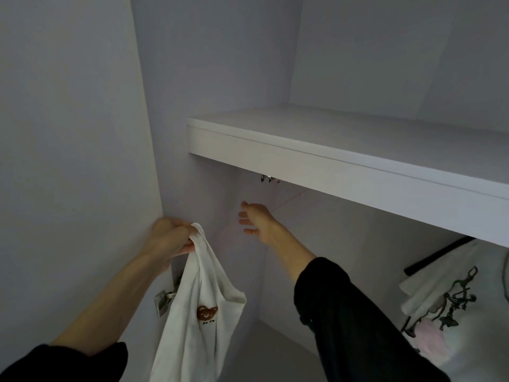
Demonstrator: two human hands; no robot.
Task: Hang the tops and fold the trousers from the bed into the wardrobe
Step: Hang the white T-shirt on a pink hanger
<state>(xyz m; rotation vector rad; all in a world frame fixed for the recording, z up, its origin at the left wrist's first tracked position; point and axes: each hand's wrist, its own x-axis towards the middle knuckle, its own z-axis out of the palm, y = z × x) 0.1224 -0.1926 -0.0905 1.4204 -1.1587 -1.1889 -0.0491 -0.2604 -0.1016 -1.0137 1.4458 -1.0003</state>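
While our left hand grips the white top by its strap near the wardrobe's left wall, the garment hangs straight down, long axis vertical. Our right hand, fingers spread and holding nothing, reaches up under the shelf, nearer the hooks at its front edge, up and right of the top.

A white shelf runs from the centre toward 3 o'clock, its thick front edge facing down. Under that edge, just left of centre, small metal hooks poke out, too blurred to tell more. At 8 o'clock a metal door hinge sits on the pale side panel. The plain back wall fills 12 to 2 o'clock.
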